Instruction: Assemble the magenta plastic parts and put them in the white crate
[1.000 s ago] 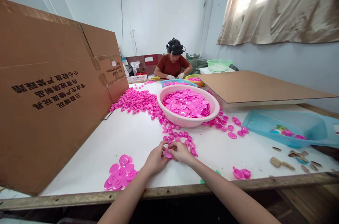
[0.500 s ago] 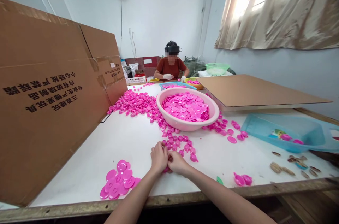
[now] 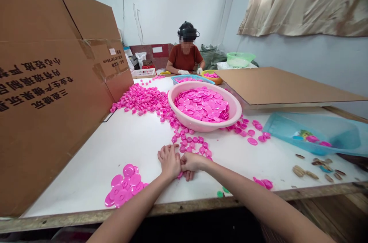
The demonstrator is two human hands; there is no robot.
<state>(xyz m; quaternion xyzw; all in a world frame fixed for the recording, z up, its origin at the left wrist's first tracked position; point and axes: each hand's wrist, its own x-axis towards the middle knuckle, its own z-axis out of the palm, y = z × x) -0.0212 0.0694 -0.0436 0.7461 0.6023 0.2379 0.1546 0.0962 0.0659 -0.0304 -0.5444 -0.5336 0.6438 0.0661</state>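
My left hand [image 3: 169,162] rests low over the white table, back up, its fingers stretched forward and slightly apart. Against its thumb side is my right hand [image 3: 191,163], with fingers curled. A bit of a pink plastic piece [image 3: 180,175] shows between the hands; the rest of it is hidden. Just beyond them lie small pink toy cups or pots [image 3: 192,145] with little spouts or handles. A pile of flat pink discs [image 3: 124,188] lies to the left of my left forearm. Behind the loose pieces stands a pale pink basin [image 3: 198,125] full of more pink discs.
A cardboard box [image 3: 57,93] walls off the left side. On the right are a flat cardboard sheet [image 3: 290,87], a blue translucent tray [image 3: 342,141] and peanut shells [image 3: 304,173]. Green pieces [image 3: 220,194] lie by the table's front edge. A gloved co-worker [image 3: 185,57] sits opposite.
My view has tilted down and come nearer the table. The left hand's fingers have spread out from a tighter curl. The right hand stays against it. Small green pieces now show near the edge.
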